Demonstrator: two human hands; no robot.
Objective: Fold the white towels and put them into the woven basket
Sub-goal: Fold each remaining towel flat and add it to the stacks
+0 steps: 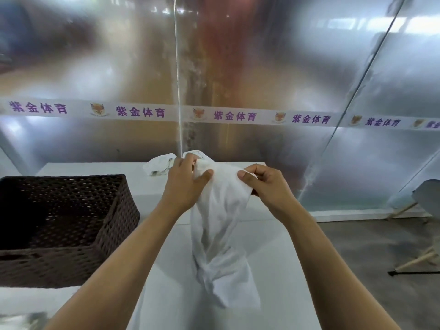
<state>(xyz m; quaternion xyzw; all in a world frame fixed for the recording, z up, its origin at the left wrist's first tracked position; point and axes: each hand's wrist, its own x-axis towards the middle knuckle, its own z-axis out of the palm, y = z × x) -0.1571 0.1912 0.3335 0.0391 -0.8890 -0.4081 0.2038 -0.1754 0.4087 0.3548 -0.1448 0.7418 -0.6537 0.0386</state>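
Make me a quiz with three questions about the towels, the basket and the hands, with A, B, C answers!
1. Where is the woven basket?
A. on the table's left side
B. on the floor
C. on a chair

2. What colour is the basket?
A. white
B. dark brown
C. red

3. What are the hands doing?
A. resting flat on the table
B. both gripping a white towel
C. lifting the basket

Answers:
1 A, it stands on the white table, left of the arms.
2 B, its weave is dark brown.
3 B, the left hand and right hand pinch the held towel at its top; another crumpled towel lies behind.
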